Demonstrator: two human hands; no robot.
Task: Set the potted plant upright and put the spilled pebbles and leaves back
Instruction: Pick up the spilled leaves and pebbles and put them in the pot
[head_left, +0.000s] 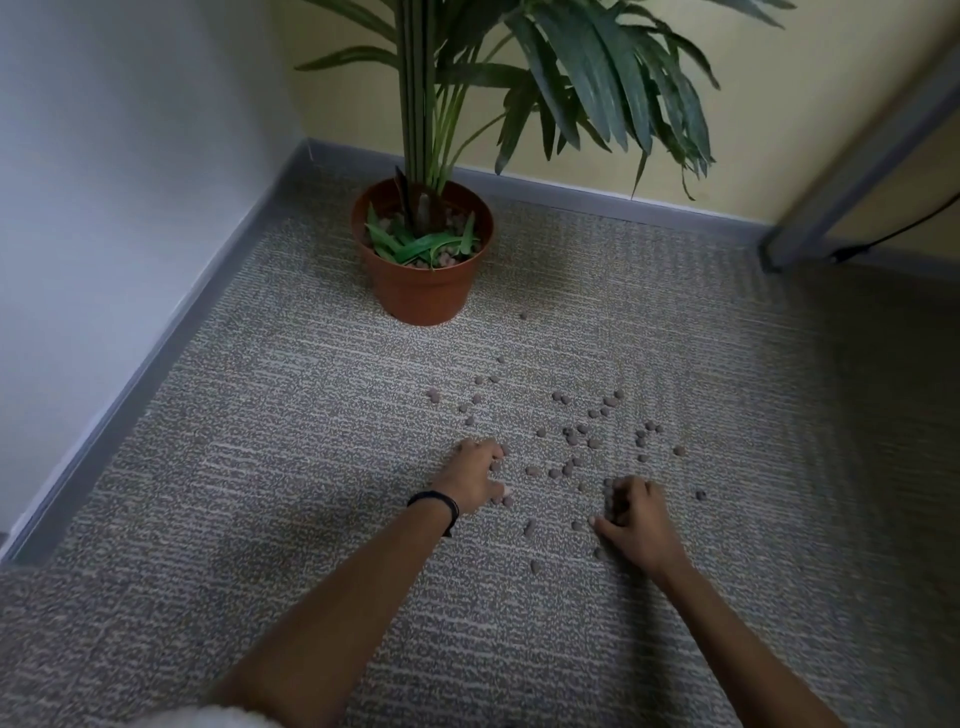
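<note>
The terracotta pot (422, 283) stands upright in the room corner, its tall green plant (561, 78) rising out of the frame. Loose green leaves (421, 241) and pebbles lie inside the pot. Several brown pebbles (576, 441) are scattered on the grey carpet in front of it. My left hand (475, 475), with a black wristband, rests palm down on the carpet, fingers curled over pebbles at the left edge of the spill. My right hand (636, 519) is cupped on the carpet with fingers bent around a few pebbles.
Grey skirting (171, 332) lines the white wall on the left and the yellow wall (753, 145) behind. A grey metal leg (852, 161) slants down at the right, with a black cable (893, 231) beside it.
</note>
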